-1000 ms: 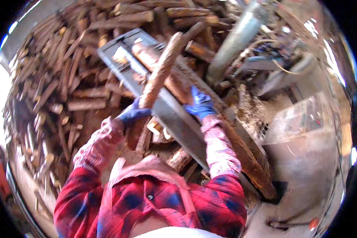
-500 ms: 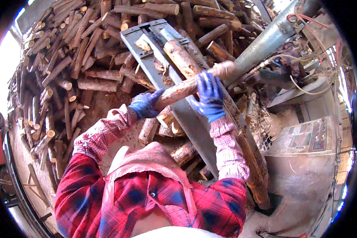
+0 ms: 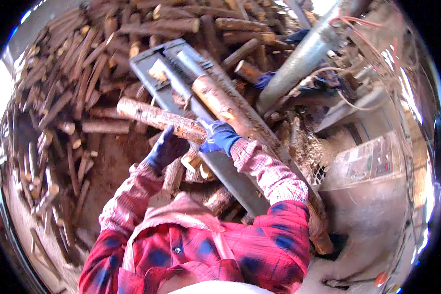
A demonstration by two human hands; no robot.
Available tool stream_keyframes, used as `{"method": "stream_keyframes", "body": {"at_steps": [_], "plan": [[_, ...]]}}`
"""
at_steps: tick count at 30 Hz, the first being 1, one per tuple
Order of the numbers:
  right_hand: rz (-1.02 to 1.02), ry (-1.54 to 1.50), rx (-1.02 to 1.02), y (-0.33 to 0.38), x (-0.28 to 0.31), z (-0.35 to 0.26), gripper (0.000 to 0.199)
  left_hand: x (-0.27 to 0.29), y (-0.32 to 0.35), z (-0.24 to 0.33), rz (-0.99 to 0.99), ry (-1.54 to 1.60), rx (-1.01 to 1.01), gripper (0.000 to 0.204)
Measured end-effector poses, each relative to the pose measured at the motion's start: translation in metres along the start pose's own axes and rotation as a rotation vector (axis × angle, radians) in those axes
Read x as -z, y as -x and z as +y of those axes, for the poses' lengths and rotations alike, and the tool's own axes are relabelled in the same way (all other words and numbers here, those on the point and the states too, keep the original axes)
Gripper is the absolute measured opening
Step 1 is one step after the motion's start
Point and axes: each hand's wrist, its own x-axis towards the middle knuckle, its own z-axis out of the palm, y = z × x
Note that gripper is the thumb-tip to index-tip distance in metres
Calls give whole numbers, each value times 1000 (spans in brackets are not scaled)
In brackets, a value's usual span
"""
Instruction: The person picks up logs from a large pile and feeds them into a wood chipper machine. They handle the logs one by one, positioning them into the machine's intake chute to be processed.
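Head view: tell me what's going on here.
Someone is handling firewood-sized logs. The gloved right hand grips one end of a bark-covered log, whose other end points off to the left. The gloved left hand is at its lower side; whether it bears any weight is unclear. A second log lies along a slanting metal trough, and a big jumbled woodpile spreads beyond and to the left.

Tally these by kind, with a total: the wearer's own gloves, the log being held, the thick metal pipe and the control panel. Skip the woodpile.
Left blue glove and right blue glove: 2
Held log: 1
Thick grey pipe: 1
Control panel: 1
Total: 5
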Motion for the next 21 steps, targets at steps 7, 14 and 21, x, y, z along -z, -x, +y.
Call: {"method": "stream_keyframes", "body": {"at_steps": [7,14,21], "plan": [[-60,-931,144,33,-84,-2,106,-23,6,21,307,-101,-344,37],[398,-1265,319,-53,-58,-11,88,-110,-28,120,42,-836,-742,70],[828,-367,231,-208,111,27,81,-69,-16,114,244,-716,-688,69]]}}
